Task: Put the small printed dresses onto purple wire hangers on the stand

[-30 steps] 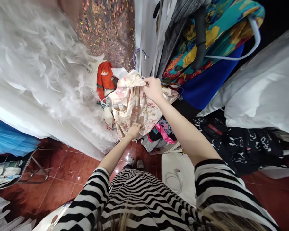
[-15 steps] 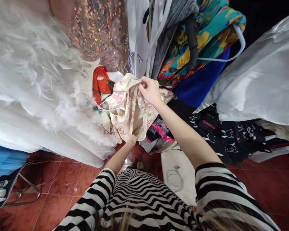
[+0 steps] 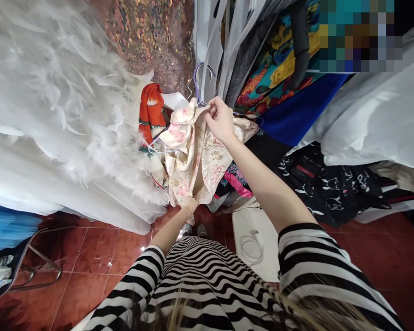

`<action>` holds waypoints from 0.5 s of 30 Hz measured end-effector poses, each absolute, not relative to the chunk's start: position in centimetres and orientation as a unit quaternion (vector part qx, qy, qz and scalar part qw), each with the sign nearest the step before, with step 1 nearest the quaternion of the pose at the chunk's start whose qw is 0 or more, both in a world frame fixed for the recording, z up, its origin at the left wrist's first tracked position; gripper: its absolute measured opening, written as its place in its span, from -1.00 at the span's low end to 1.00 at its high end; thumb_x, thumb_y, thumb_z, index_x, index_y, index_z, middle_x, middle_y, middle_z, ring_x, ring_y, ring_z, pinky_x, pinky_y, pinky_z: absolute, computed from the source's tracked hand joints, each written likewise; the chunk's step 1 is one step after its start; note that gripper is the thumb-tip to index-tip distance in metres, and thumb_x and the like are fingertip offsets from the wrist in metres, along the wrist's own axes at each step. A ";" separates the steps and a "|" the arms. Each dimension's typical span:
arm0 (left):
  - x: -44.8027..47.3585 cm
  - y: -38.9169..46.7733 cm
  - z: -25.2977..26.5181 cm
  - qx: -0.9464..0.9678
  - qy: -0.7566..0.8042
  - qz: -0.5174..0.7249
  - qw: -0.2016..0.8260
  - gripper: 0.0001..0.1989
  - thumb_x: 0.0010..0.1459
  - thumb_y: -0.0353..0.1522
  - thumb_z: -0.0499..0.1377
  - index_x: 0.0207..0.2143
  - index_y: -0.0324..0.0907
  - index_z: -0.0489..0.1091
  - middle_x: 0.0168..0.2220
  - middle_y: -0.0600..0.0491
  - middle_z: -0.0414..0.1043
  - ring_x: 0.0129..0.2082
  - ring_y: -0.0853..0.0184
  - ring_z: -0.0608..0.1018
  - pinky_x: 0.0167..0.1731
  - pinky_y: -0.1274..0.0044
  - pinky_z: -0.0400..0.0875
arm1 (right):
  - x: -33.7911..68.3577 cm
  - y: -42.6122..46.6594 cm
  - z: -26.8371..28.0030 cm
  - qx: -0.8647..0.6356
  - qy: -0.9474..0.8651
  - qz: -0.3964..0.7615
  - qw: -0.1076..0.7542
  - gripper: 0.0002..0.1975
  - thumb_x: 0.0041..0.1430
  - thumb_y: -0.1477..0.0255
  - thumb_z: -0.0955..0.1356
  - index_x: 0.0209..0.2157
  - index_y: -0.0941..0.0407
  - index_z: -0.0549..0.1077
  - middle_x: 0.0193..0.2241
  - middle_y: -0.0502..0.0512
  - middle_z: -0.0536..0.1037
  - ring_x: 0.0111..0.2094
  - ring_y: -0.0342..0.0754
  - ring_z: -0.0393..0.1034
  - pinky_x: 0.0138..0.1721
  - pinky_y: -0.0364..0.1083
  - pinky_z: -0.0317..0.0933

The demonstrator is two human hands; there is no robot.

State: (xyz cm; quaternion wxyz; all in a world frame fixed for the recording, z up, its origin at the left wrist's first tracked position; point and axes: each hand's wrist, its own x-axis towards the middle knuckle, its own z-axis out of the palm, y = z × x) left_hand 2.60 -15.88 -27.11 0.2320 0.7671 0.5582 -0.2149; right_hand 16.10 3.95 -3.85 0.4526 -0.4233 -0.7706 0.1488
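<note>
A cream shirt with a pink floral print hangs on a hanger, its front facing me and partly open. My right hand pinches the shirt's edge near the collar, just below the purple hanger hook. Lower down, my left hand is closed on the shirt's hem, with most of its fingers hidden by the cloth. A light-blue hanger arm sticks out at the shirt's left side. Beside it hangs a red and white patterned cloth.
White feathery garments fill the left, with a sequined one behind. On the right hang a blue cloth and a white shiny one. A coiled white cable lies on a white surface above the red tiled floor.
The view has shifted slightly, so the hanging things appear further right and a little higher. Both hands keep hold of the shirt, and its front opening looks wider near the hem.
</note>
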 end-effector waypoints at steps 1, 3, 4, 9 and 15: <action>2.7 -16.1 -26.8 0.774 0.552 -0.209 0.228 -0.76 0.31 -0.43 0.17 0.00 -0.24 0.50 -0.02 -0.16 0.55 0.01 0.16 0.59 0.00 0.27 0.52 | 16.1 4.0 -4.0 -0.423 -0.772 0.147 0.452 -0.80 0.36 0.21 0.26 -0.17 0.05 0.35 -0.33 0.04 0.45 -0.19 0.05 0.41 -0.02 0.13 0.35; 2.8 -16.6 -26.2 0.786 0.542 -0.198 0.222 -0.70 0.29 -0.54 0.10 -0.02 -0.27 0.54 -0.06 -0.26 0.57 0.01 0.10 0.61 -0.03 0.31 0.51 | 16.0 4.1 -4.5 -0.420 -0.772 0.146 0.454 -0.80 0.37 0.24 0.24 -0.13 0.05 0.36 -0.29 0.07 0.47 -0.17 0.06 0.42 -0.01 0.14 0.36; 2.8 -16.8 -25.9 0.790 0.539 -0.193 0.219 -0.66 0.28 -0.57 0.07 0.00 -0.28 0.55 -0.06 -0.29 0.57 0.00 0.08 0.62 -0.04 0.32 0.51 | 15.9 4.1 -4.7 -0.419 -0.771 0.148 0.455 -0.81 0.36 0.26 0.24 -0.11 0.05 0.36 -0.27 0.08 0.47 -0.16 0.06 0.42 -0.01 0.15 0.37; 2.6 -17.5 -24.4 0.801 0.538 -0.172 0.200 -0.52 0.30 -0.57 0.01 0.23 -0.24 0.35 -0.05 -0.29 0.58 0.01 0.12 0.63 -0.03 0.34 0.51 | 15.2 3.4 -5.5 -0.410 -0.766 0.171 0.465 -0.71 0.33 0.34 0.24 0.05 0.04 0.32 -0.09 0.16 0.49 -0.07 0.10 0.44 0.03 0.20 0.38; 2.0 -17.6 -23.7 0.794 0.550 -0.164 0.200 -0.54 0.30 -0.44 0.12 0.24 -0.29 0.31 -0.19 -0.23 0.62 -0.11 0.13 0.67 -0.07 0.41 0.51 | 14.7 0.3 -7.0 -0.394 -0.748 0.190 0.499 -0.44 0.28 0.28 0.32 0.26 0.01 0.14 0.14 0.28 0.38 -0.03 0.09 0.44 0.04 0.18 0.38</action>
